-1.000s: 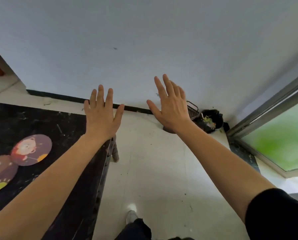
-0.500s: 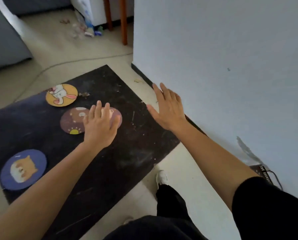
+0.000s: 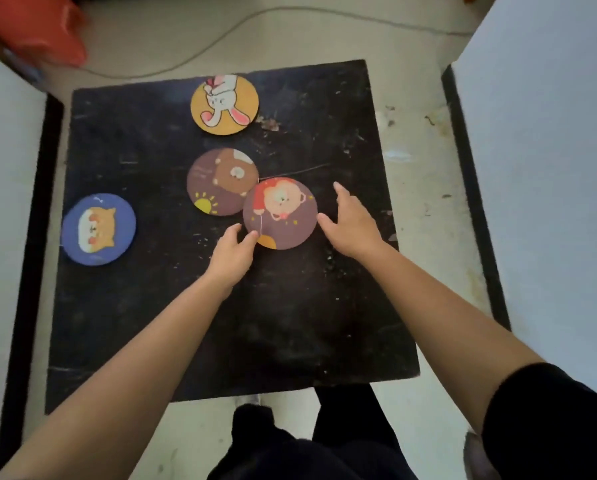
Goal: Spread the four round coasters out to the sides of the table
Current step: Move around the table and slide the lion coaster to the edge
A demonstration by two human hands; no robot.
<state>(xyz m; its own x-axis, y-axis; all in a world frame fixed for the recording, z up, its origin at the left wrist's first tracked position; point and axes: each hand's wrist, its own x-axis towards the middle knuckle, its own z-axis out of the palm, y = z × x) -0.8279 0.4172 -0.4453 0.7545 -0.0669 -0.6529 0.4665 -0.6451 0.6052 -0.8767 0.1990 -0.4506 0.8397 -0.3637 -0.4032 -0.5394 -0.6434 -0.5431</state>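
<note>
Four coasters (image 3: 280, 213) on table (image 3: 290, 323); left hand (image 3: 233, 252) fingertips touching one; right hand (image 3: 350, 223) open.

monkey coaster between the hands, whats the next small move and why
Probably slide the monkey coaster right, toward the bare right side of the table. It overlaps the bear coaster mid-table, and both the left hand and right hand already touch its edges.

No readable text, labels, brands or numbers anywhere in view. Round brown bear-print coaster (image 3: 220, 181) carries a faint pale mark left of the bear that may be lettering; too blurred to read. The other coasters show cartoon animals only, no writing.
</note>
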